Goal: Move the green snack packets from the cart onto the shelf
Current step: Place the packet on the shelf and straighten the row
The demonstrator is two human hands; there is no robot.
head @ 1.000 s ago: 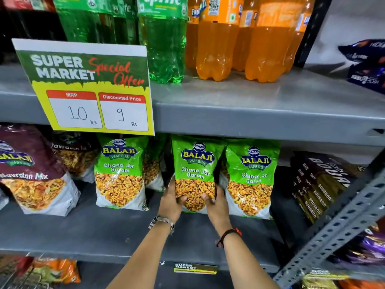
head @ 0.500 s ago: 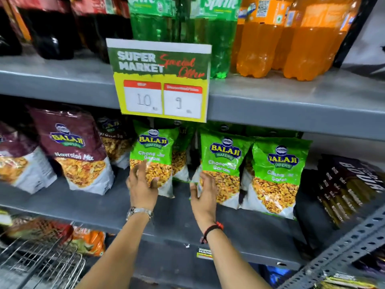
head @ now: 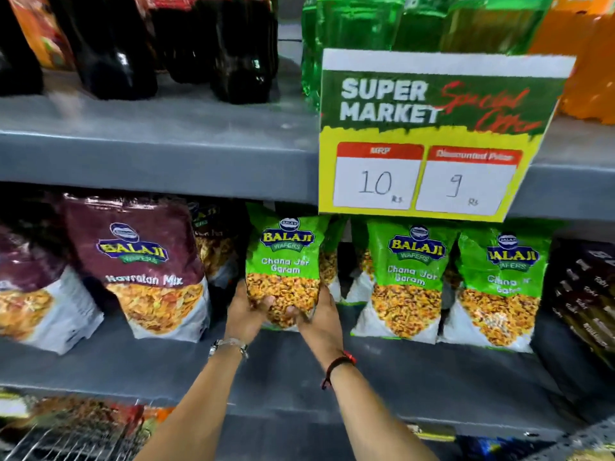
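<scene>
Head view, centre frame: green Chana Jor Garam packet (head: pixel 287 271) upright on the grey shelf (head: pixel 133 364), long axis vertical, lower end clasped between left hand (head: pixel 248 311) and right hand (head: pixel 322 317), equally near.

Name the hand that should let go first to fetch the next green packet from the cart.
Left, probably. The left hand is nearer the cart at lower left; the right hand can steady the green packet.

Dark bottles (head: pixel 133 48) and green bottles (head: pixel 359 24) stand on the upper shelf, a price sign (head: pixel 436 134) hangs from its edge, and maroon packets (head: pixel 143 264) stand below.
</scene>
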